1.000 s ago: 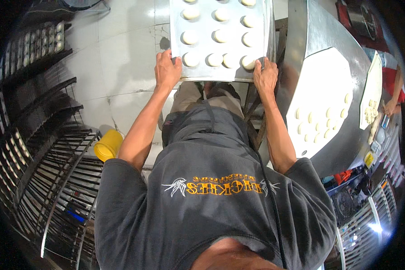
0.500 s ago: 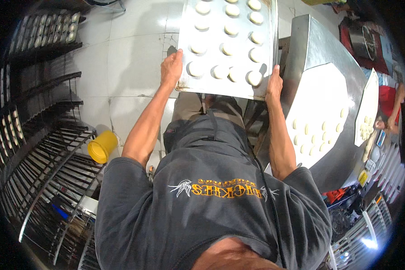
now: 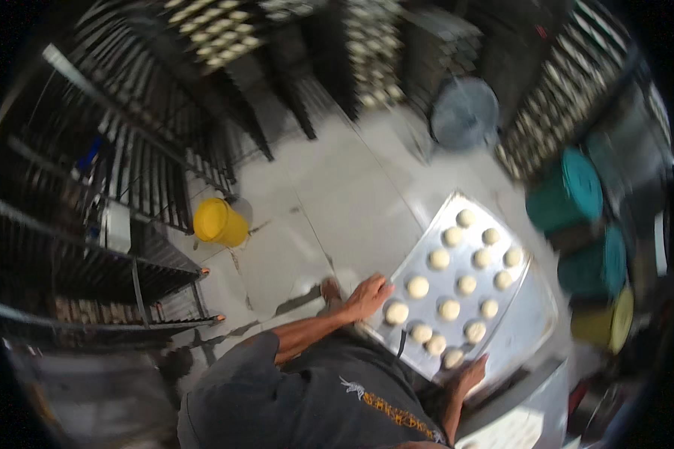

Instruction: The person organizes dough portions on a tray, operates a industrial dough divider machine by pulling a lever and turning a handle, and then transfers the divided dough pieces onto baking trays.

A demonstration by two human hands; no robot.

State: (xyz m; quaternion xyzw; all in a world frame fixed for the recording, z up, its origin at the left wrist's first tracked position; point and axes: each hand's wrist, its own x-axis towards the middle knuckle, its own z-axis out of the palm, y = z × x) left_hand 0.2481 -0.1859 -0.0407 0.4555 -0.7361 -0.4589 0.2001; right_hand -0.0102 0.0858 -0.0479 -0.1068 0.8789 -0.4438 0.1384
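A metal baking tray (image 3: 427, 310) carries several round pale dough balls (image 3: 466, 284) in loose rows. My left hand (image 3: 368, 297) grips its near left edge, fingers closed on the rim. At the near right edge my right hand (image 3: 468, 376) holds the same tray, thumb up along the side. The tray is out in front of my body over the tiled floor. Along its right side shows another shiny metal sheet (image 3: 535, 322); whether the two touch, I cannot tell.
Dark metal racks (image 3: 157, 142) stand at left, and loaded racks (image 3: 371, 52) at the back. A yellow bucket (image 3: 221, 223) sits on the floor. Teal bins (image 3: 565, 191) line the right side; a grey round lid or drum (image 3: 464, 114) is behind. A table (image 3: 517, 419) with pale sheeting is near right.
My body has turned, so the racks, bins and floor have swung into view and the table has moved to the lower right. The tray is still in both hands, now at the lower right.
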